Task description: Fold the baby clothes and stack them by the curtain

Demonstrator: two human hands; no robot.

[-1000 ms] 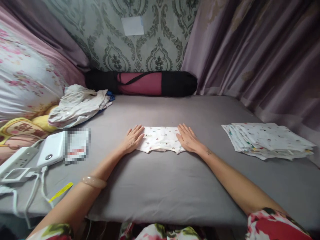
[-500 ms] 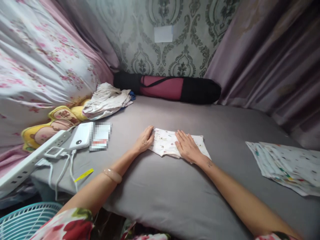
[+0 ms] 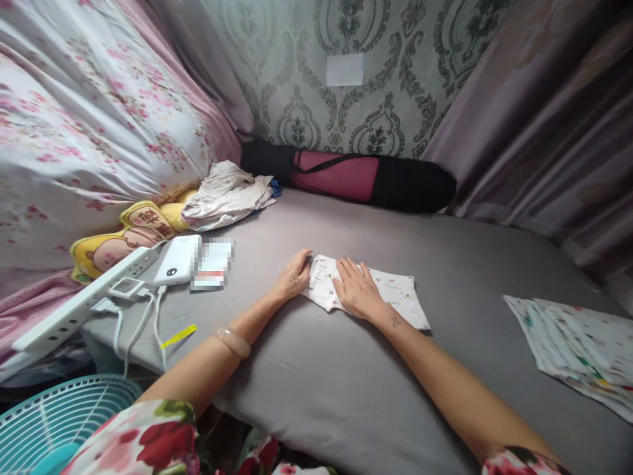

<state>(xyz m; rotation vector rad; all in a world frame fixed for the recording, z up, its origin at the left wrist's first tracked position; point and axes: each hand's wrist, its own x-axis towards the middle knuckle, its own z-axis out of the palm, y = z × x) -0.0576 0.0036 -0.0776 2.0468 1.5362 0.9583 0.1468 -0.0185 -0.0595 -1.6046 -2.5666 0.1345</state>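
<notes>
A folded piece of white cloth with small coloured prints [image 3: 398, 290], perhaps a baby garment, lies flat on the grey sheet [image 3: 316, 369]. My right hand [image 3: 357, 289] rests palm down on its left half, fingers stretched out. At the cloth's left edge is my left hand [image 3: 293, 277], turned on its side with the fingers extended along that edge; part of its fingers is hidden. A pale bangle [image 3: 232, 344] circles my left wrist. To the right lies a stack of similar folded printed cloths [image 3: 583, 349].
Left of my hands are a power strip [image 3: 89, 297] with white cables, a white power bank [image 3: 179, 260] and a blurred packet [image 3: 212, 264]. Crumpled pale cloth [image 3: 227, 194] lies behind them. A long black-and-maroon bag [image 3: 341, 177] borders the wall. A teal fan [image 3: 64, 422] stands lower left.
My right hand has slid left across the cloth, closer to my left hand, uncovering more of its right part. My left hand stays at the left edge. The view has turned slightly left.
</notes>
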